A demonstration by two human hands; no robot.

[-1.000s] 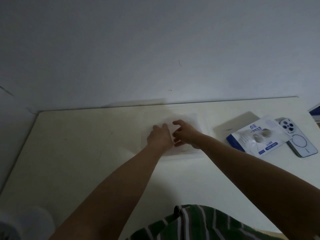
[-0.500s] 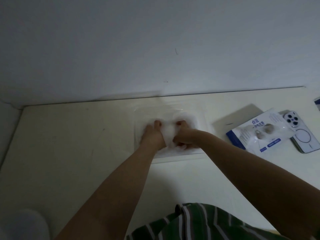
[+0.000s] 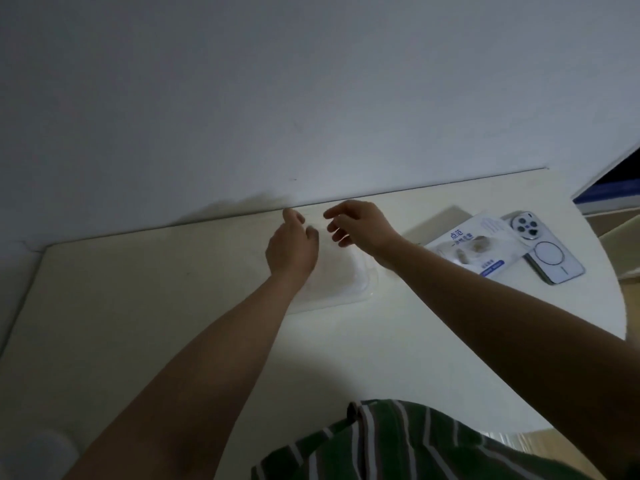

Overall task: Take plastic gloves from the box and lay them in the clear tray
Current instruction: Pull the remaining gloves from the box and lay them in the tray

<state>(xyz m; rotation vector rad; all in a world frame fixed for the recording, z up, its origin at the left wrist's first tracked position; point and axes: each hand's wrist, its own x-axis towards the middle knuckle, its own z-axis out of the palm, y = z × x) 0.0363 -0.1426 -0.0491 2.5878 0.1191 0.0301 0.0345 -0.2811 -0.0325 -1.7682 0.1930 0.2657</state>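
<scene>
The left hand and right hand hover side by side over the far end of the clear tray. Their fingers are loosely curled, and whether they pinch any clear film cannot be told. Whitish gloves lie in the tray beneath both wrists. The box lies right of the right hand.

A pale blue smartphone with a round camera cluster lies back-up near the far right edge of the cream table.
</scene>
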